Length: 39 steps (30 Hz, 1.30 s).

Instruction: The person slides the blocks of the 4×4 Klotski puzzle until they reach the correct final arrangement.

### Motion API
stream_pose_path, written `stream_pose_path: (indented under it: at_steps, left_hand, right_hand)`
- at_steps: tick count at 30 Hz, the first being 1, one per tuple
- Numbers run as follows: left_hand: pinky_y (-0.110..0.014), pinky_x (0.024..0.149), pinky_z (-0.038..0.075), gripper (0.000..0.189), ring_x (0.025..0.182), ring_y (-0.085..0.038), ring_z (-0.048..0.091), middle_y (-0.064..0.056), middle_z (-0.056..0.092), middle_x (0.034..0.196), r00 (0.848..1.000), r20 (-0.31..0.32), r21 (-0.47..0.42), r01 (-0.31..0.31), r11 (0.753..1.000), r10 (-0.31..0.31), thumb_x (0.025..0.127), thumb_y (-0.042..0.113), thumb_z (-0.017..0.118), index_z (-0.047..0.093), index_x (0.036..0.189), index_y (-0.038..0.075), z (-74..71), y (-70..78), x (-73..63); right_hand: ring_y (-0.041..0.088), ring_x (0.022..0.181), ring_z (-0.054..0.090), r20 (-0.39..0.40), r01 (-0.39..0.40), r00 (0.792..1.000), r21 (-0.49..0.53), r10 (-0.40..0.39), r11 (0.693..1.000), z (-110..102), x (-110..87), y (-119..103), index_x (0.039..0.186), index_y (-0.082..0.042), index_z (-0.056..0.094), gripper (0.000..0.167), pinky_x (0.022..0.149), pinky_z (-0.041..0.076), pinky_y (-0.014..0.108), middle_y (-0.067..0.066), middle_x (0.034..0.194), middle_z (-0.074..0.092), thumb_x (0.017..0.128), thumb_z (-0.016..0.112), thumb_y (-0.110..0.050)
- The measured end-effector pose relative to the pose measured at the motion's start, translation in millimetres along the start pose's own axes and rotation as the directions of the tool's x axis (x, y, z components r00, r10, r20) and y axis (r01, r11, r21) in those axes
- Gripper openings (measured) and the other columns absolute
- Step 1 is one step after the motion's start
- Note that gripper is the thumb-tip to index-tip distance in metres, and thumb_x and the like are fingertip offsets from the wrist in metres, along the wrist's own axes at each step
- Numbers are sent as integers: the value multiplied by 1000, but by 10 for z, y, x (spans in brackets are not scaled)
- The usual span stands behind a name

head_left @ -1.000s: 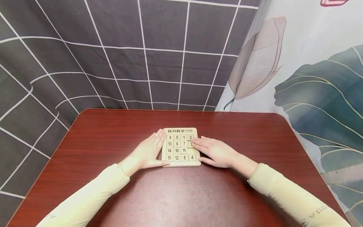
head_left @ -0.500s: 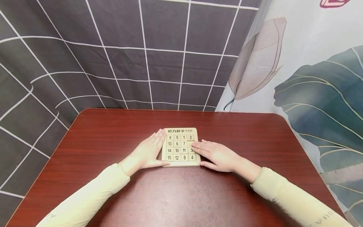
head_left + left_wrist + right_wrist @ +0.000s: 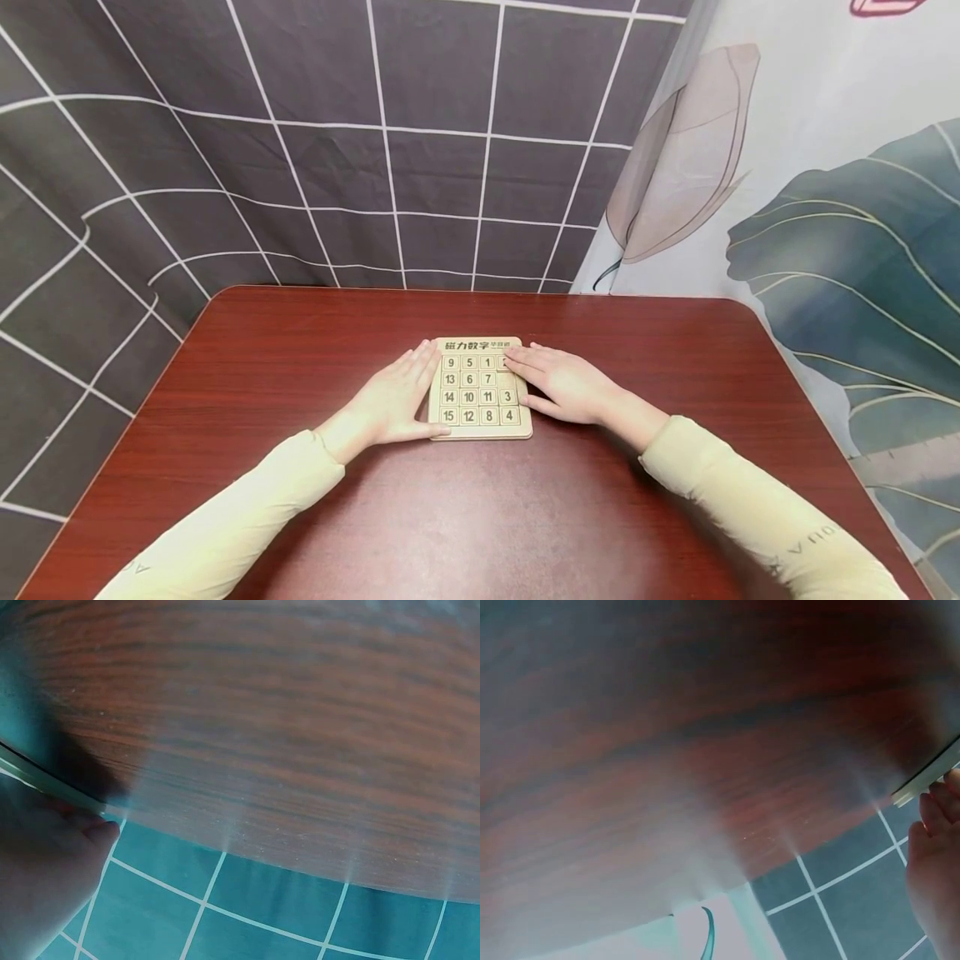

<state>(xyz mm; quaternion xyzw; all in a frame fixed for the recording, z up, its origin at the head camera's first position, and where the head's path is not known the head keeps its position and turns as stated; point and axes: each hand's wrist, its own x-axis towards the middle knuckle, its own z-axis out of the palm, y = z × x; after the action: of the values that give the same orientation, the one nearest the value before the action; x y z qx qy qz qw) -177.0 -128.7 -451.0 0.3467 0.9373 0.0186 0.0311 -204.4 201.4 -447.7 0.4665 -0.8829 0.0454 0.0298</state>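
Observation:
A pale wooden sliding number puzzle [image 3: 480, 433] lies flat on the table. Along its left edge rests my left hand [image 3: 393, 402], fingers straight and thumb across the lower left corner. The fingertips of my right hand [image 3: 564, 383] lie straight on the number 2 tile [image 3: 503, 364] at the upper right, partly covering it. Its thumb touches the board's right edge, beside the number 3 tile [image 3: 507, 397]. The gap in the tiles is right of the 7, directly below the 2. Both wrist views show only the hands and the puzzle's edge [image 3: 930, 780].
The reddish-brown wooden table [image 3: 337, 325] has rounded far corners. Behind it hangs a dark grey curtain [image 3: 435, 167] with white grid lines. A white curtain [image 3: 810, 100] with leaf prints hangs at the right.
My right hand has slid the 3 tile down one row, moving the gap up beneath the 2. Its fingertips have since moved up onto the 2. My left hand stays in place.

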Motion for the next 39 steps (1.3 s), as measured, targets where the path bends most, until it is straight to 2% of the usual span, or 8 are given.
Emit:
stream_pose_path:
  at_steps: [5, 17, 24, 31, 39]
  left_hand:
    - [-48, 134, 29, 115, 163, -40, 26, -29, 27, 172, 1000, -8, -4, 0, 1000, 0, 91, 72, 63, 28, 162, -12, 0, 3, -6]
    - [-49, 134, 29, 114, 162, -41, 27, -30, 29, 171, 1000, -8, -16, 5, 1000, -6, 92, 70, 65, 28, 161, -13, -35, 27, -11]
    - [-49, 133, 31, 113, 161, -42, 29, -30, 31, 170, 1000, -5, -18, 4, 1000, -4, 92, 69, 66, 30, 160, -14, -48, 26, -17]
    - [-47, 134, 28, 114, 163, -40, 26, -28, 29, 171, 1000, 3, -15, 10, 1000, -10, 93, 71, 63, 27, 162, -12, -23, 21, -18]
    - [-47, 134, 29, 115, 163, -39, 26, -28, 30, 171, 1000, 0, -15, 13, 1000, -13, 92, 72, 64, 28, 162, -12, -37, 22, -14]
  right_hand:
    - [31, 153, 48, 18, -9, 1000, 12, 9, 1000, -5, -33, -44, 155, -1, 52, 64, 130, 37, 48, 14, 164, 50, 105, 63, -39]
    - [27, 151, 51, -23, 47, 999, -17, -48, 999, -13, -182, -171, 152, -2, 57, 63, 128, 40, 48, 13, 161, 54, 103, 67, -39]
    - [28, 151, 51, -38, 49, 998, 13, -49, 999, -19, -7, -118, 153, -2, 56, 62, 128, 40, 48, 13, 160, 55, 103, 67, -38]
    - [28, 152, 50, -7, 37, 999, 20, -36, 999, 5, 206, -104, 154, -4, 55, 61, 128, 40, 47, 12, 162, 53, 105, 63, -40]
    - [31, 153, 48, 20, 29, 999, 27, -30, 999, -20, 186, -81, 155, -2, 54, 64, 128, 39, 49, 13, 163, 51, 105, 63, -41]
